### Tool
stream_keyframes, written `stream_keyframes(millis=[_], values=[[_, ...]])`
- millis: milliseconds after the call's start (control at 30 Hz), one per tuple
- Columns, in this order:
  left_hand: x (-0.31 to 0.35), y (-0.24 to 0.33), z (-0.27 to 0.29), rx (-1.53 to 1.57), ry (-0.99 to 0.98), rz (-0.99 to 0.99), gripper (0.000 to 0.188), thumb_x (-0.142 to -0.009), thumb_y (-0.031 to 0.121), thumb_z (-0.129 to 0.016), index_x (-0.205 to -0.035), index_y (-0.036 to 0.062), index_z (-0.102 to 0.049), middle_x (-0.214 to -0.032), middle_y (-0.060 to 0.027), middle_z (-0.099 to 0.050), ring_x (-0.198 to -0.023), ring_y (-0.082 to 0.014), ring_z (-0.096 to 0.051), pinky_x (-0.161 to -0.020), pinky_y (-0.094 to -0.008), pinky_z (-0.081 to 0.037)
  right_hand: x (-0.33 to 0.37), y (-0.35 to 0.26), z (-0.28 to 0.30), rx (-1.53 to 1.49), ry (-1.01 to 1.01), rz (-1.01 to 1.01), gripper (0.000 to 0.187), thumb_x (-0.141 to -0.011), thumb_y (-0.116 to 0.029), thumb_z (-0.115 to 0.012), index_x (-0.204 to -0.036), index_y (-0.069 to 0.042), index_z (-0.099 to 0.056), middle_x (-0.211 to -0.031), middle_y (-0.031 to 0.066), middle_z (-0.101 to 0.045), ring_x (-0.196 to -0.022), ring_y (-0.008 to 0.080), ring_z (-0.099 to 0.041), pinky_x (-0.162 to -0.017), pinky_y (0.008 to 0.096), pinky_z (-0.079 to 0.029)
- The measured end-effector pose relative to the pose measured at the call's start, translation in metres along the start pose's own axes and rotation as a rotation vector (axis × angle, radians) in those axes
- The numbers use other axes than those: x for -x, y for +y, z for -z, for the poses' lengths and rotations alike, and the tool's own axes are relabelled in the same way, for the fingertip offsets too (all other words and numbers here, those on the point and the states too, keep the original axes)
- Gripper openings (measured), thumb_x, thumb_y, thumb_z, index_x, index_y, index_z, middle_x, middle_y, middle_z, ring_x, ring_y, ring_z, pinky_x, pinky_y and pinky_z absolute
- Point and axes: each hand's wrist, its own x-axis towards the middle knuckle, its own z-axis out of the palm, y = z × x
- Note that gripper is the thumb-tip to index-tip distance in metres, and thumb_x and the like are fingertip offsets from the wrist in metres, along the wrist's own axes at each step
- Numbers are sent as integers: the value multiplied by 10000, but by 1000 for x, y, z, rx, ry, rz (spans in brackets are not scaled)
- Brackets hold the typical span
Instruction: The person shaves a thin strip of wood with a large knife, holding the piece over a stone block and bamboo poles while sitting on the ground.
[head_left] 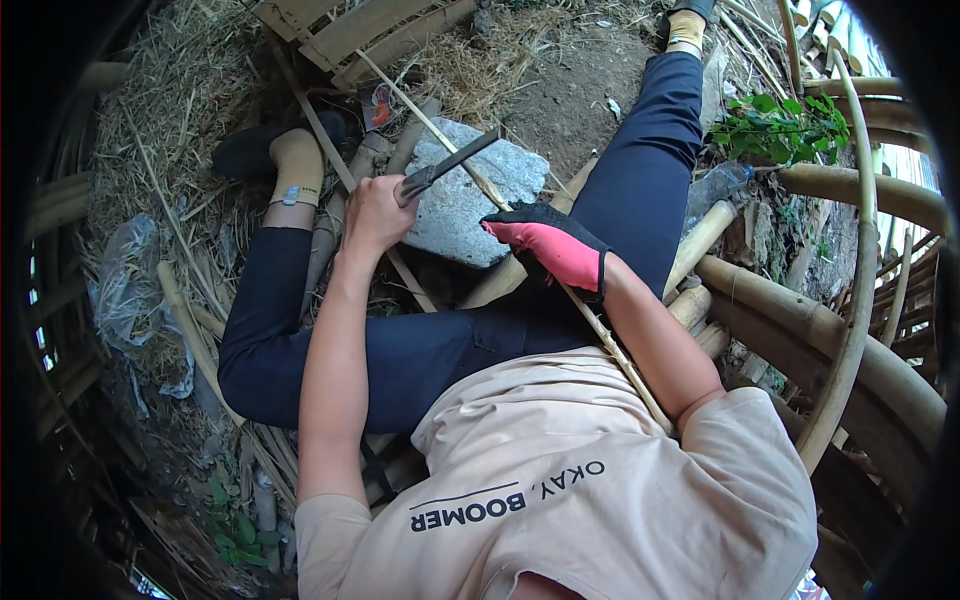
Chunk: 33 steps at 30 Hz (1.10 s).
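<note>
My left hand (374, 218), bare, is wrapped round the handle of a knife (468, 152) with a long, dark, straight blade. The blade points up to the right and crosses a long thin bamboo strip (625, 362). Gripping that strip is my right hand (552, 246), in a pink and black glove. From the far side the strip slants past the blade, under my right hand, and back against my shirt near the right elbow. Below the blade lies a large pale grey stone (485, 195) between my legs. Whether the blade bites into the strip cannot be made out.
Bamboo poles (800, 300) are stacked at the right, with a leafy green plant (785, 130) and a clear plastic bottle (715, 185) nearby. Dry straw (165, 110) and a crumpled plastic bag (130, 280) lie at the left. A slatted bamboo piece (370, 30) stands at the far side.
</note>
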Motion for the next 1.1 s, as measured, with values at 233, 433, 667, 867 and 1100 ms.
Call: stream_keyframes(millis=[233,433,667,867,1100], values=[[2,3,18,-3,-26,34,182,-836,192,-642,-795,16,-665,-784,-256,-650,-817,-483,-638,-706,-536,-511,10,-17,4,58,-44,-83,505,-988,-514,-580,-1385,-209,-651,-895,12,-579,-589,91,-467,-514,265,-418],[-9,2,7,-33,95,213,196,-816,212,-672,-830,16,-680,-800,-250,-667,-833,-468,-656,-719,-526,-521,10,-15,-4,46,24,36,467,-976,-502,-621,-1207,-103,-693,-847,29,-566,-571,112,-476,-503,279,-427],[-1,-7,13,-19,-63,-2,200,-824,215,-663,-834,16,-681,-812,-253,-671,-847,-466,-665,-717,-522,-528,7,-13,-3,59,3,19,462,-981,-500,-621,-1068,-50,-680,-773,31,-537,-550,113,-482,-488,294,-429],[-12,-12,9,-22,126,155,188,-826,210,-656,-843,27,-692,-813,-257,-670,-844,-482,-651,-725,-535,-523,12,-22,-4,127,10,-1,458,-992,-494,-605,-1273,-141,-683,-797,28,-546,-548,111,-479,-493,289,-433],[-16,-19,8,-16,44,217,193,-827,221,-641,-845,41,-709,-823,-267,-669,-854,-481,-658,-731,-524,-532,16,-25,-8,145,19,26,482,-989,-504,-602,-1295,-142,-686,-829,36,-568,-568,109,-497,-504,289,-436]])
